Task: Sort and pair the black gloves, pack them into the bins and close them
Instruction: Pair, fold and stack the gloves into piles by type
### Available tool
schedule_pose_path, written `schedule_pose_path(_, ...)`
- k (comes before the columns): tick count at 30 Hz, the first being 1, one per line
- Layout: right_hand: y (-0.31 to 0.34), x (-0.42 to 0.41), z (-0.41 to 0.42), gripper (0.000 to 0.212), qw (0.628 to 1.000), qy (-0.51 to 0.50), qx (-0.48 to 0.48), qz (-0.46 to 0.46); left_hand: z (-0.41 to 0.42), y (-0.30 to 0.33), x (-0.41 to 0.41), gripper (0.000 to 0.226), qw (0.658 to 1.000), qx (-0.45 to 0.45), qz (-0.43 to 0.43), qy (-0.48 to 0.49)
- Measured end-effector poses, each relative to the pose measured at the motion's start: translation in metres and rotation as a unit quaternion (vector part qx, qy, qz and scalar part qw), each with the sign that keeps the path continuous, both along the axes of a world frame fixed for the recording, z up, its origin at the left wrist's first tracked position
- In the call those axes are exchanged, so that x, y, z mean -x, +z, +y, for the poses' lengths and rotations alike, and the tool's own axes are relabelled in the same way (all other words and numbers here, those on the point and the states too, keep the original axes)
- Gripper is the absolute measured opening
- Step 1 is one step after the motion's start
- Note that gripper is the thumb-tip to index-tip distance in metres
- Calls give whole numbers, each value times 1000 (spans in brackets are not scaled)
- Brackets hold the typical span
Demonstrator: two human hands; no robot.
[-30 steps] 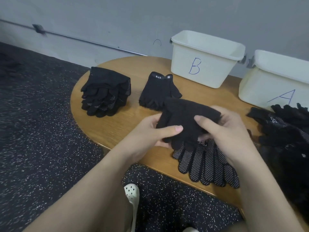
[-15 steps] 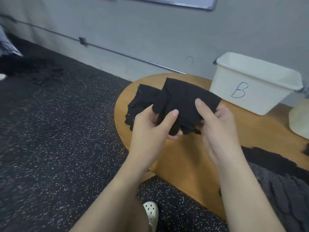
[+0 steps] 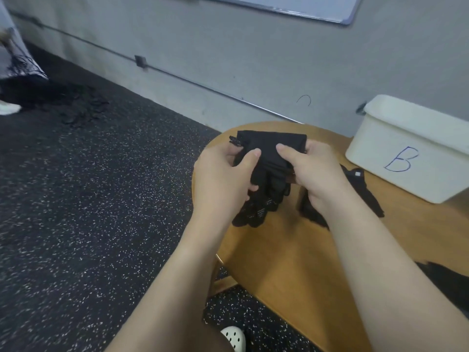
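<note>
Two hands hold one paired set of black gloves [image 3: 270, 158] above the surface [image 3: 286, 250]: left hand [image 3: 223, 179] and right hand [image 3: 314, 171] each pinch the cuff end, thumbs on top. The long axis hangs toward 6 o'clock; bin B [image 3: 416, 151] lies at 3 o'clock, nearer the right hand.

You face a grey wall [image 3: 228, 47]; a thin metal conduit [image 3: 177, 77] slants along its lower part; a whiteboard's framed lower edge [image 3: 317, 11] shows at the top; below you lies black rubber flooring flecked with white [image 3: 88, 199]; a round wooden table [image 3: 291, 262] stands just beside the wall.
</note>
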State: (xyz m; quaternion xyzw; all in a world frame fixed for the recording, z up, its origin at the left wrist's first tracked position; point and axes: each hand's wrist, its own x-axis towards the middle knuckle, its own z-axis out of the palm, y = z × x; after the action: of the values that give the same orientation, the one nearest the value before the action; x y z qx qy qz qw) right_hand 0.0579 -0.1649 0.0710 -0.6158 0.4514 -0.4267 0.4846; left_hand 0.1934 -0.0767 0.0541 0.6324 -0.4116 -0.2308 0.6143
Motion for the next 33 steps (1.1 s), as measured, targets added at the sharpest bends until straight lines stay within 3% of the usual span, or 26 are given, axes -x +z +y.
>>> schedule_pose_path(6, -10, -3, -4, 8, 999, -19, -4, 35, -4, -10, -1, 30, 999, -29, -14, 36)
schedule_pose_path(16, -11, 1, -5, 11, 1000, -12, -17, 17, -2, -12, 3, 32, 995, -32, -17, 96)
schedule_pose_path(21, -12, 3, -3, 12, 997, -29, 3, 74, -1, -14, 0, 26, 993, -46, -36, 99)
schedule_pose_path(24, -9, 3, -2, 17, 987, -67, 66, 133, 4, -13, -1, 23, 986, -38, -77, 141)
schedule_pose_path(27, -5, 0, 3, 35, 944, -93, 215, 234, 3, -11, -1, 31, 959, 29, -218, 178)
schedule_pose_path(30, -8, -9, 5, 43, 917, -16, 281, 284, -4, -12, 5, 38, 945, 37, -316, 73)
schedule_pose_path(33, -27, -12, 4, 50, 905, 80, 212, 361, -6, -25, 12, 46, 953, -47, -297, -38)
